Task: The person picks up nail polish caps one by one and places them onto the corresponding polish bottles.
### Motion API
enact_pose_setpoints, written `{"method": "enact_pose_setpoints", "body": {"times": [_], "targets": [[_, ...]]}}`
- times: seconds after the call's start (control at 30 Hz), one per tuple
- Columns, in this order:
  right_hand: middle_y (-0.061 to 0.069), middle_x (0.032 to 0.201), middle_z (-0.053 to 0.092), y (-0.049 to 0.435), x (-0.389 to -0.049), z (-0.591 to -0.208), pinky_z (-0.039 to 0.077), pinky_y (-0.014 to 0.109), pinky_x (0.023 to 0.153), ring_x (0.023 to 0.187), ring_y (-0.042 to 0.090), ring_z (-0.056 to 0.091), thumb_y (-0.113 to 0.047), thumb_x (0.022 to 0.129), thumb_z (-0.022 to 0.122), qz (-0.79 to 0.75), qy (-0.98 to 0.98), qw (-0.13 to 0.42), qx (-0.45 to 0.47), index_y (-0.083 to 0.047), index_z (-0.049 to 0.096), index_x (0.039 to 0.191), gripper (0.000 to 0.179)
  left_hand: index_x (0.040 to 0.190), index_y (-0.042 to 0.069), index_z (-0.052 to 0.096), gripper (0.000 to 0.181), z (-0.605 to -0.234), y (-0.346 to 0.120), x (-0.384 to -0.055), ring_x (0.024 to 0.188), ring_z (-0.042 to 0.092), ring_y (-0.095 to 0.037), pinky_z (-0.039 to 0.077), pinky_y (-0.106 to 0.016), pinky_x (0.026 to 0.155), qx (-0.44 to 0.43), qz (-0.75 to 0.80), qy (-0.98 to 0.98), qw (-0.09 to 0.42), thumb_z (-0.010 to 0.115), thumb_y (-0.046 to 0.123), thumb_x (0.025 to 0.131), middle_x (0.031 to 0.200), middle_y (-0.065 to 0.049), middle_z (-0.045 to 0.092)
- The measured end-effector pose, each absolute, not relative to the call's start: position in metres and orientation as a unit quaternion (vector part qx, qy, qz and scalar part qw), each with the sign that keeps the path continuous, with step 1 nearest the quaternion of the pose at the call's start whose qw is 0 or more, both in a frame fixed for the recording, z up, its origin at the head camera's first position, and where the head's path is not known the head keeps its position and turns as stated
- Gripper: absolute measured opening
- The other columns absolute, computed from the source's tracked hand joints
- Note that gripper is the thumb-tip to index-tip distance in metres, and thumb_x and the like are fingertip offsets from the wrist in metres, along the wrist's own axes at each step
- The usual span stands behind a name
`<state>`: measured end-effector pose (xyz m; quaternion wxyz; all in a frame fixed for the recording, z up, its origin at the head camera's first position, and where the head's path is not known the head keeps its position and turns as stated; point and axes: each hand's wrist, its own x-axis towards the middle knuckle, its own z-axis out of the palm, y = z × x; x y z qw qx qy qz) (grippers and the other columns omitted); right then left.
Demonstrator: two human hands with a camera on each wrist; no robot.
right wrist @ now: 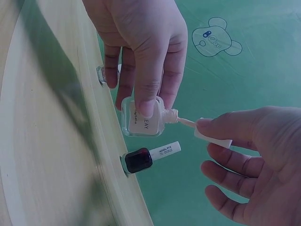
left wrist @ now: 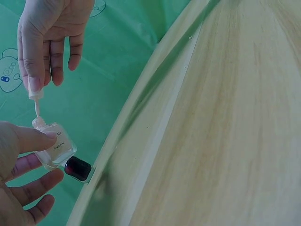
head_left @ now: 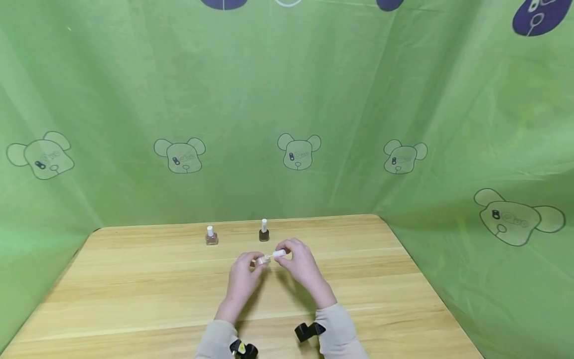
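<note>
My left hand (head_left: 242, 277) pinches a small clear glass nail polish bottle (right wrist: 126, 123) holding pale polish, its label partly under the thumb. It is tilted, with its open neck toward the other hand. Between thumb and fingers, my right hand (head_left: 303, 267) grips the white brush cap (right wrist: 214, 137). A pale coated brush stem (right wrist: 186, 122) runs from the cap to the bottle's mouth; whether its tip is inside I cannot tell. Both hands are held above the wooden table (head_left: 148, 299), near each other.
Farther back on the table stand two capped bottles: a dark nail polish bottle (head_left: 264, 235) behind the hands and a mauve nail polish bottle (head_left: 212, 239) to its left. A green curtain (head_left: 242, 114) with printed bear heads hangs behind the table and along its sides.
</note>
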<state>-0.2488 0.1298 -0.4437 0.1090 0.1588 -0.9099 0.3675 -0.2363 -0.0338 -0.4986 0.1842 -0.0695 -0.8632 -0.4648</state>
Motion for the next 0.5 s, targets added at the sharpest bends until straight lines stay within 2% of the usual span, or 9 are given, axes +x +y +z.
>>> {"method": "enact_pose_setpoints", "body": {"times": [0.5], "targets": [[0.004, 0.093, 0.066, 0.1314, -0.2485, -0.4416, 0.051, 0.037, 0.081, 0.088, 0.021, 0.060, -0.013, 0.080, 0.078, 0.364, -0.911, 0.122, 0.153, -0.010, 0.070, 0.095, 0.017, 0.106, 0.009, 0.070, 0.024, -0.4990, -0.0344, -0.2358, 0.091, 0.065, -0.021, 0.058, -0.039, 0.081, -0.061, -0.465, -0.864, 0.183, 0.076, 0.014, 0.082, 0.105, -0.008, 0.070]]}}
